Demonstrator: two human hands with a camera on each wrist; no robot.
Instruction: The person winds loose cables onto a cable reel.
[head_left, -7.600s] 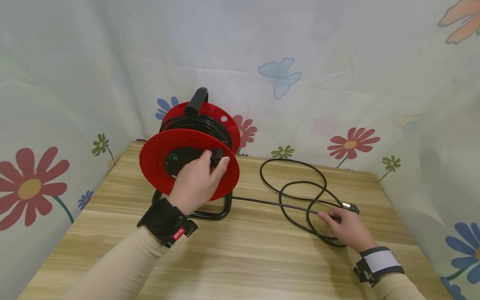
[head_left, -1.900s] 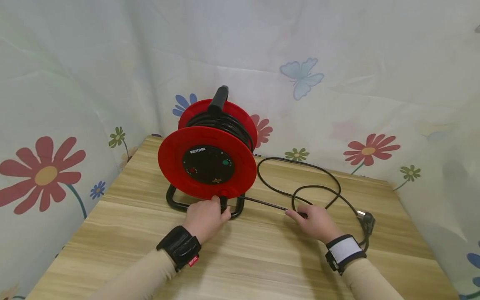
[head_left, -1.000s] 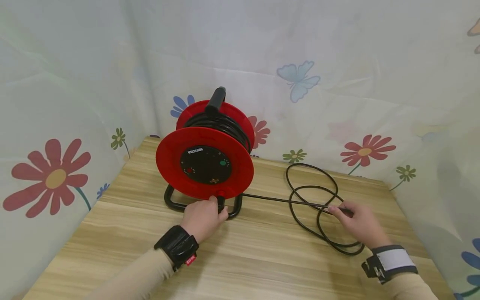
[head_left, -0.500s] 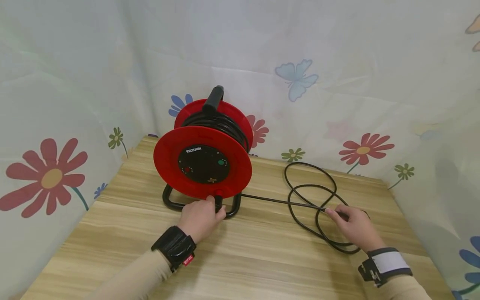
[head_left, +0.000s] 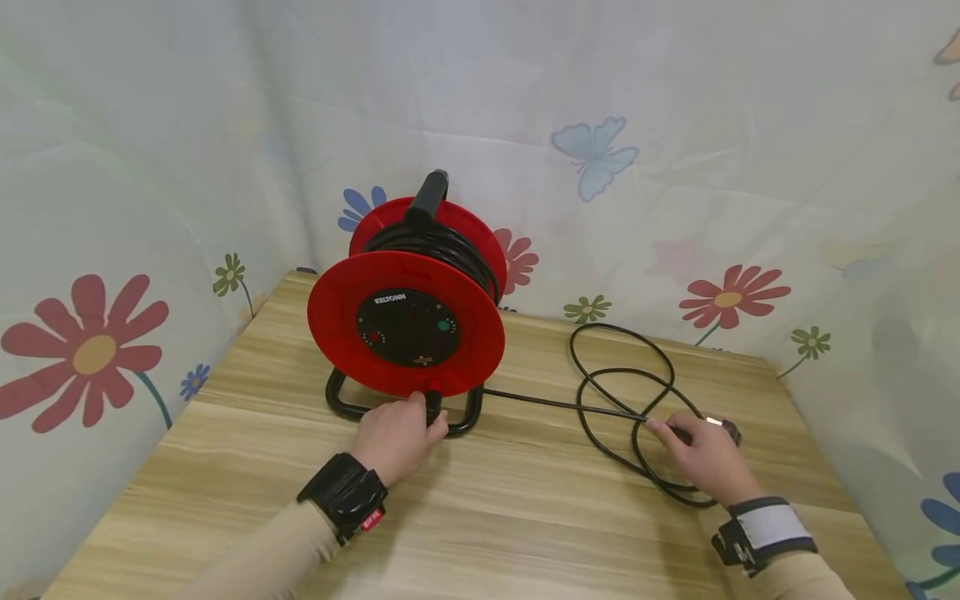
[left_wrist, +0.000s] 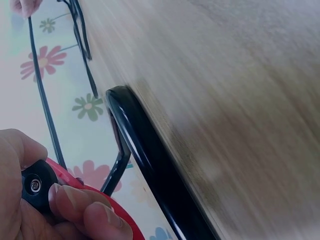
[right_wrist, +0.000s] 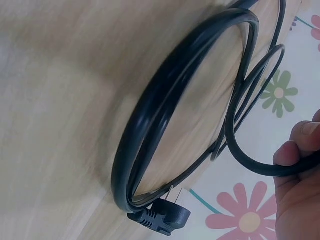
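Note:
A red cable reel [head_left: 480, 333] with black cable wound on its drum stands on the wooden table, its black centre panel facing me. My left hand [head_left: 393, 437] grips the black crank knob [left_wrist: 36, 184] at the bottom of the front disc, fingers and thumb curled round it. From the reel a black cable [head_left: 547, 402] runs right, fairly straight, to my right hand [head_left: 705, 457]. That hand holds the cable between curled fingers and thumb, as the right wrist view also shows. Loose loops of cable lie around and beyond it. The plug [right_wrist: 169, 216] with metal pins lies beside the loops.
The reel rests on a black tubular stand [left_wrist: 145, 150], with a black carry handle [head_left: 427, 200] at its top. A flower-printed curtain [head_left: 480, 100] stands behind and on both sides of the table [head_left: 495, 517].
The crank knob has gone from the disc's right side to its bottom, my left hand with it. My right hand has slid right along the cable, away from the reel; lately both hands barely move.

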